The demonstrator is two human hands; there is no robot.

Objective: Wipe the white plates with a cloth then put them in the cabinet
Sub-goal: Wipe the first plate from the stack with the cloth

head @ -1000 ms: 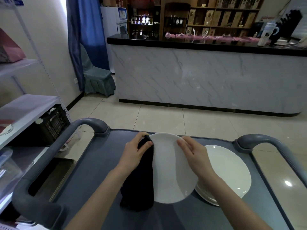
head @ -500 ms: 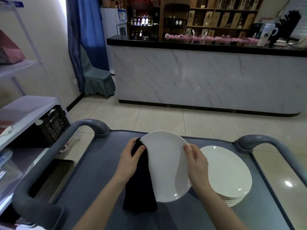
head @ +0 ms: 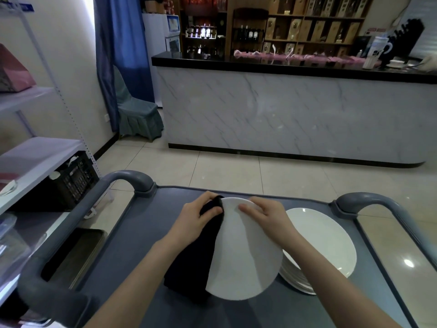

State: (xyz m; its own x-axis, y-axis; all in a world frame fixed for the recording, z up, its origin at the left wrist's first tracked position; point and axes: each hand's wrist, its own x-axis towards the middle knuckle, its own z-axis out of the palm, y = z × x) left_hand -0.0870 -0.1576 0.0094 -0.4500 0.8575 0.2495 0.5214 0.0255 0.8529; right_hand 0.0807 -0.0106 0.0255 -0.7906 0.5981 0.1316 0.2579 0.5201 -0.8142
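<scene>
White plate (head: 244, 256) held between left hand (head: 197, 221) pinching cloth (head: 195, 263) and right hand (head: 268, 216) gripping rim.

Forearms bare up to the frame edge — left hand (head: 195, 220) and right hand (head: 268, 217) bare too.

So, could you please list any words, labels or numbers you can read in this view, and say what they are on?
Nothing is legible.
Print on the blue tag, top left: blurred.
Labels on the brown boxes: too small.
Dark print on the white mug: blurred.
</scene>
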